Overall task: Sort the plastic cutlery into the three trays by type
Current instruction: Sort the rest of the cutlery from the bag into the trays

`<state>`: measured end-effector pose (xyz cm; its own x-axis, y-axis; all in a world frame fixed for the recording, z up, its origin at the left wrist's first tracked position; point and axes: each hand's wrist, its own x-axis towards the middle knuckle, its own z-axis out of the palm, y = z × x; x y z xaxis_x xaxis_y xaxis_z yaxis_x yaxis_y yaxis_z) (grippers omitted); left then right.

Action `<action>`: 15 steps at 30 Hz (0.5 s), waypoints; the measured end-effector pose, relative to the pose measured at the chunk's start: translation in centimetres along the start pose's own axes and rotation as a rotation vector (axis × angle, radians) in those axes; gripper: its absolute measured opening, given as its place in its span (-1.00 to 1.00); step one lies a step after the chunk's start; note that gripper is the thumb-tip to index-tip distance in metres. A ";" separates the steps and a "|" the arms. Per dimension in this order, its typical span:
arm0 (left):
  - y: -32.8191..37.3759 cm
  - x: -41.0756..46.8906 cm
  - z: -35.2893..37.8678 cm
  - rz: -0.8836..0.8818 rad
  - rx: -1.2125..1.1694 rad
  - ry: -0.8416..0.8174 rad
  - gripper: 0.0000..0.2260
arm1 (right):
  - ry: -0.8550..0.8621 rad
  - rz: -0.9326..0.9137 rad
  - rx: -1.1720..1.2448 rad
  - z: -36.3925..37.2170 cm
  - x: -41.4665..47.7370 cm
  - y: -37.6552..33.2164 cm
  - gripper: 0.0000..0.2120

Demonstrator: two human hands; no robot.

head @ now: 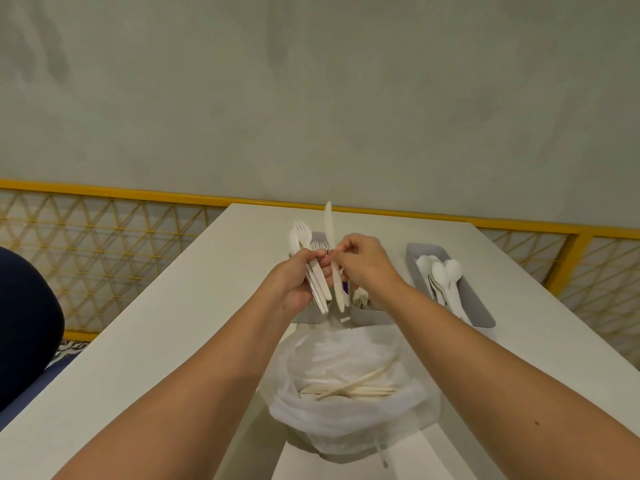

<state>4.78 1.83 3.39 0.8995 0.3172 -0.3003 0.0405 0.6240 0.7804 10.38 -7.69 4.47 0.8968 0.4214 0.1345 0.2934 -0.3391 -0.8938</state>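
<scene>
Left hand grips a fan of forks. Right hand pinches the knife mid-handle, blade up, long axis running away from the body. Knife tray probably lies beneath the hands, hidden; spoon tray sits right.

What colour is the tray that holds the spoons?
Light grey; the tray shows best in the head view.
</scene>
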 end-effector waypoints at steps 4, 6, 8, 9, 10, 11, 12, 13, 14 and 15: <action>-0.5 0.2 0.1 -0.001 -0.002 -0.050 -0.87 | 0.212 0.002 -0.135 -1.9 1.9 1.7 -0.88; -0.6 0.1 0.1 -0.016 0.013 -0.068 -0.89 | 0.215 0.050 -0.290 -2.6 2.8 3.0 -0.92; -0.7 0.1 0.1 -0.030 0.040 -0.092 -0.89 | 0.173 0.108 -0.408 -2.7 3.6 4.3 -0.90; -0.6 0.0 0.1 -0.035 0.054 -0.109 -0.89 | 0.153 0.127 -0.451 -2.5 4.0 4.9 -0.92; -0.6 0.0 0.1 -0.037 0.069 -0.129 -0.88 | 0.140 0.140 -0.493 -2.3 4.4 5.4 -0.93; -0.5 -0.1 0.1 -0.039 0.079 -0.152 -0.88 | 0.131 0.150 -0.536 -2.0 4.7 5.7 -0.88; -0.5 -0.1 0.1 -0.039 0.090 -0.172 -0.88 | 0.122 0.155 -0.579 -1.8 5.0 6.1 -0.83; -0.5 -0.1 0.1 -0.038 0.097 -0.185 -0.88 | 0.114 0.156 -0.622 -1.6 5.2 6.3 -0.78; -0.5 0.0 0.0 -0.038 0.099 -0.191 -0.88 | 0.110 0.152 -0.660 -1.3 5.3 6.5 -0.76; -0.6 0.0 0.0 -0.039 0.092 -0.193 -0.87 | 0.111 0.148 -0.695 -1.2 5.4 6.7 -0.76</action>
<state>4.76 1.50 2.91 0.9626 0.1460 -0.2281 0.1090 0.5622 0.8198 17.58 -8.66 -0.34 0.9609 0.2546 0.1088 0.2764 -0.8586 -0.4317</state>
